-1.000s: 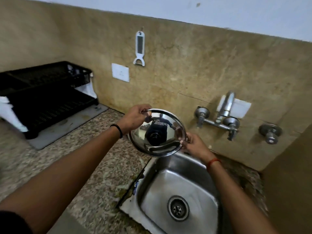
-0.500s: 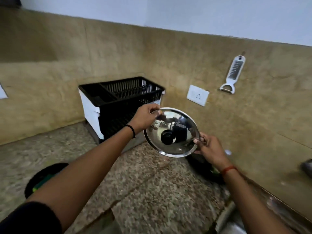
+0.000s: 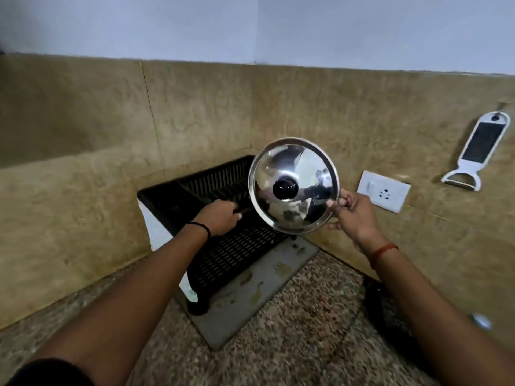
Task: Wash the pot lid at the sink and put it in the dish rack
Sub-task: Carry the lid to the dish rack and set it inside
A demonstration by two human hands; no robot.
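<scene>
The shiny steel pot lid (image 3: 294,168) with a black knob is held upright in the air, its top facing me, right in front of the black two-tier dish rack (image 3: 211,246). My right hand (image 3: 351,215) pinches the lid's right rim. My left hand (image 3: 220,218) is off the lid and grips the front edge of the rack's upper tier. The sink is out of view.
The rack stands on a grey drip mat (image 3: 250,296) in the corner of the speckled granite counter (image 3: 292,352). A wall socket (image 3: 384,194) and a hanging white peeler (image 3: 478,151) are on the stone backsplash at right. A dark object (image 3: 387,307) lies under my right forearm.
The view swung left from the sink to the rack. My left hand let go of the lid and took the rack's edge. The lid moved up close to the rack, held by my right hand alone.
</scene>
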